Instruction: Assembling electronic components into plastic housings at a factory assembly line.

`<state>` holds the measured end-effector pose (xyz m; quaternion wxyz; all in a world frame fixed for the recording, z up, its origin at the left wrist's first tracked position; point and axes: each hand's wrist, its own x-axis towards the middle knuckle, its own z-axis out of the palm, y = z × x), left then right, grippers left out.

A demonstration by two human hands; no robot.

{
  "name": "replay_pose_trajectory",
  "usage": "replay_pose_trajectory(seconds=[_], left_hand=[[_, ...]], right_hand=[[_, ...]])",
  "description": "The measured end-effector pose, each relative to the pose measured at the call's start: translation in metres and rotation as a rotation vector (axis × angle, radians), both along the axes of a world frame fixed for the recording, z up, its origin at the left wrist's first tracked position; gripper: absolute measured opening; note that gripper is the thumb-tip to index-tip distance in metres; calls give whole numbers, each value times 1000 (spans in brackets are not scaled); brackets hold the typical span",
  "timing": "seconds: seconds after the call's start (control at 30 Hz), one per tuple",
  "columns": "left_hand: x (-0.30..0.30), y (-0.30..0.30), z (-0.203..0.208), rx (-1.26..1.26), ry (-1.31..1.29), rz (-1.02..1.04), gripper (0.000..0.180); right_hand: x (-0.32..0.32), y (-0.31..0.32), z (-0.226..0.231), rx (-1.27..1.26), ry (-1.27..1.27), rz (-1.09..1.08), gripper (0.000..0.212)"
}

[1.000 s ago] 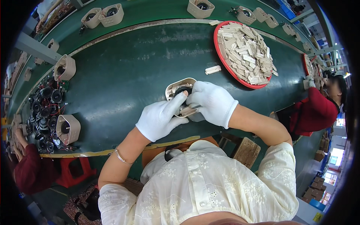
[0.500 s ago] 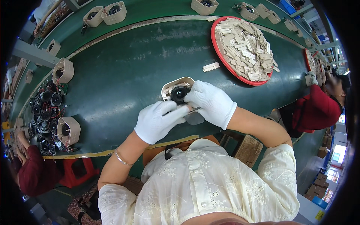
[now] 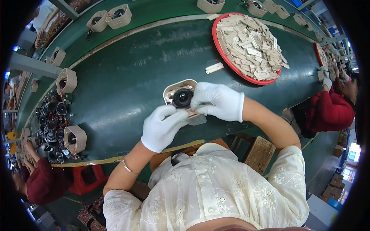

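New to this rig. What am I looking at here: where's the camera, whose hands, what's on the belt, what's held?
A fisheye camera worn on a person's head looks down, so straight edges bend. No robot: both white-gloved hands are the wearer's. The left hand and right hand hold a beige housing with a round black speaker in it, on a green belt. A red tray holds small beige pieces; one piece lies loose. More housings and black speakers sit to the left. Co-workers in red work nearby.

Your right hand (image 3: 217, 101) covers the right edge of the beige speaker housing (image 3: 178, 92), and whatever you're pinching between your hands is too small to make out. The red tray (image 3: 246, 79) up top is partly cut off.
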<state>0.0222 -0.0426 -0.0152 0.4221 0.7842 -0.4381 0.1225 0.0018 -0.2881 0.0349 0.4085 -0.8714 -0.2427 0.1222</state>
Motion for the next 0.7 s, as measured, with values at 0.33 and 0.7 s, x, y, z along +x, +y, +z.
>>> replay_pose_trajectory(seconds=[0.33, 0.7], left_hand=[[-16, -7, 10, -35, 54, 54, 27], [-9, 1, 20, 365, -51, 59, 29]], right_hand=[[26, 15, 25, -331, 210, 96, 25], [8, 21, 14, -331, 35, -34, 10]])
